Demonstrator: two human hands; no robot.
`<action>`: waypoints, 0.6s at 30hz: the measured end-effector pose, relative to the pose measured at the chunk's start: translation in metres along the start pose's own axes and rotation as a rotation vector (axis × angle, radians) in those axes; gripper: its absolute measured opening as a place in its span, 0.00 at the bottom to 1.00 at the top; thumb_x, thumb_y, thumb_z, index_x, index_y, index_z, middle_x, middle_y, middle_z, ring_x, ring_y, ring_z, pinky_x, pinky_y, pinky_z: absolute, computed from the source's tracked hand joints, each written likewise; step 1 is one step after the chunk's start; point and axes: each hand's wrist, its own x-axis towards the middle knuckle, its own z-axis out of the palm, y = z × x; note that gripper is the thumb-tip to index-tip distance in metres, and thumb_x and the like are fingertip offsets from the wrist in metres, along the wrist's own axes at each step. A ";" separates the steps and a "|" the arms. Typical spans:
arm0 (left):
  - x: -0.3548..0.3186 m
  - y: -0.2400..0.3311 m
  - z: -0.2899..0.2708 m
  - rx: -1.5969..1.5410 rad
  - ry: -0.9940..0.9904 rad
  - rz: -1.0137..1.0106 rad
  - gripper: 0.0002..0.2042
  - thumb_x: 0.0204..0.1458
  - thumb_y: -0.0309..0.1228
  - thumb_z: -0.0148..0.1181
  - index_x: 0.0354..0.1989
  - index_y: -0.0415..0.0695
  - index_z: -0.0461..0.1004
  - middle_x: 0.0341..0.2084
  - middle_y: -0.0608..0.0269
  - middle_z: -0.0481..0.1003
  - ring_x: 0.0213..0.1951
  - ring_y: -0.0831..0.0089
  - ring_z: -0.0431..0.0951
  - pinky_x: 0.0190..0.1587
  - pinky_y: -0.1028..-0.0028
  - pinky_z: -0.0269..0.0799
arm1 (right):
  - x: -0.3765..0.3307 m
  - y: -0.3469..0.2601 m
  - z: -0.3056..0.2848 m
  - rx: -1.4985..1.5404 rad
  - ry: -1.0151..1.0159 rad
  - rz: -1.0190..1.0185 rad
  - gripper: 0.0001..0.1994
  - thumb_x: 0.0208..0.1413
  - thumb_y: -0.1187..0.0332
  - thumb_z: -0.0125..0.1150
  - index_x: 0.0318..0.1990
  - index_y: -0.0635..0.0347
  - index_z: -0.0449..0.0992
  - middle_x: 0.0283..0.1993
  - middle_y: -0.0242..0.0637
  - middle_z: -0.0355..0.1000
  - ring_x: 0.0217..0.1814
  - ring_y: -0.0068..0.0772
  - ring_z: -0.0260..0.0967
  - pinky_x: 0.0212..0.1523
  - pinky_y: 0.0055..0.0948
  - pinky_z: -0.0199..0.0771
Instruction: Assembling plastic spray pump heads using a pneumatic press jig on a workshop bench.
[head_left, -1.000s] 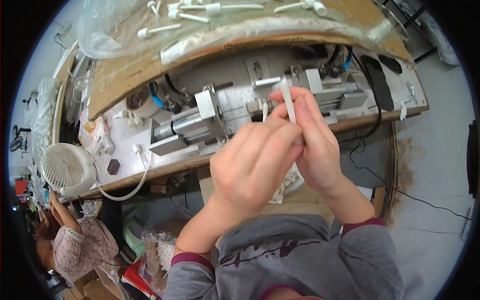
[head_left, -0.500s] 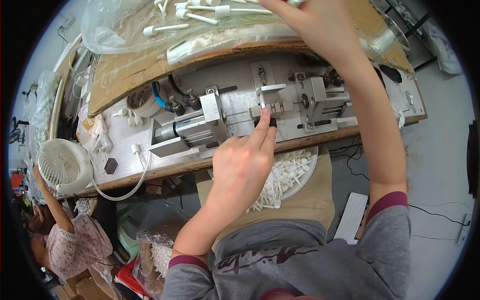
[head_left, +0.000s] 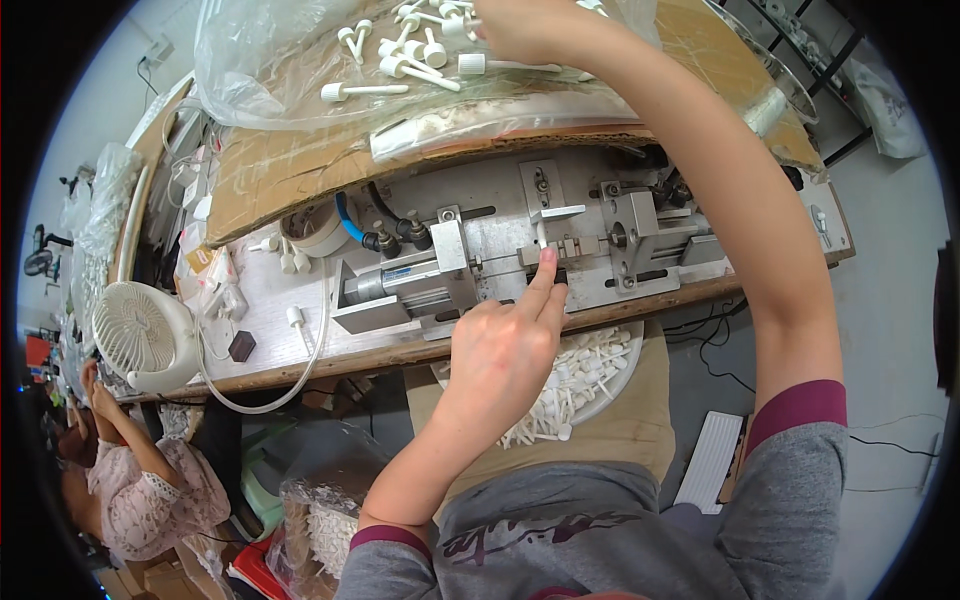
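Note:
My left hand (head_left: 505,350) reaches over the bench edge with its index finger stretched out and the other fingers bent. Its fingertip touches the lower end of a short white rod (head_left: 542,232) in a small metal fixture (head_left: 568,247), between two metal cylinder units. At the top of the view, my right hand (head_left: 520,28) is at a pile of white plastic sticks with ribbed caps (head_left: 410,66). The picture's edge cuts that hand off, and its fingertips are blurred among the sticks, so any grip is hidden. One capped stick (head_left: 505,65) lies just below it.
The sticks lie on clear plastic over a cardboard sheet (head_left: 290,175) above the fixture. A left cylinder unit (head_left: 400,285) and a right one (head_left: 635,235) flank it. A round tray of white pieces (head_left: 625,375) is below the bench edge. A fan (head_left: 145,335) and a co-worker (head_left: 150,480) are at left.
My right hand has moved left and down to the stick pile. My left fingertip stays at the white rod. The whole view has shifted slightly, and the co-worker's arms have moved.

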 end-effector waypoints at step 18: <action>-0.004 0.004 -0.034 -0.898 0.266 -0.258 0.16 0.43 0.17 0.71 0.44 0.36 0.80 0.40 0.57 0.78 0.39 0.75 0.79 0.36 0.80 0.80 | -0.240 -0.038 -0.001 1.108 -0.196 -0.137 0.09 0.55 0.73 0.63 0.41 0.65 0.73 0.31 0.44 0.76 0.33 0.40 0.75 0.34 0.35 0.72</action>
